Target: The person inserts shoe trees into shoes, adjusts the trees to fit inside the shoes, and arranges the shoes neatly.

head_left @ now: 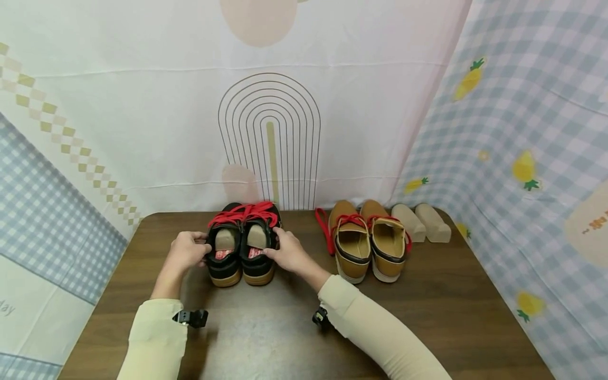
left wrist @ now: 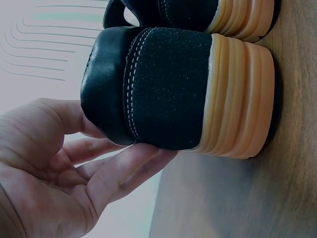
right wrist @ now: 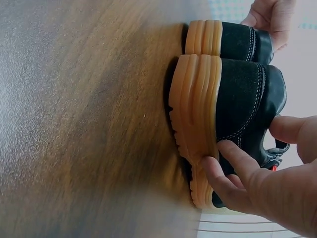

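Note:
Two black shoes with red laces and tan soles stand side by side at the back of the table, heels towards me. My left hand holds the left black shoe by its outer side near the collar. On the other side, my right hand pinches the collar of the right black shoe. In the right wrist view its thumb is at the collar's edge, with fingers against the upper and sole. Inside each shoe show a beige block and a red-and-white patterned insole.
A pair of tan shoes with red laces stands to the right, one lace trailing at its left. Beyond them lie two beige shoe-shaped blocks. The wooden table meets a white patterned curtain at the back.

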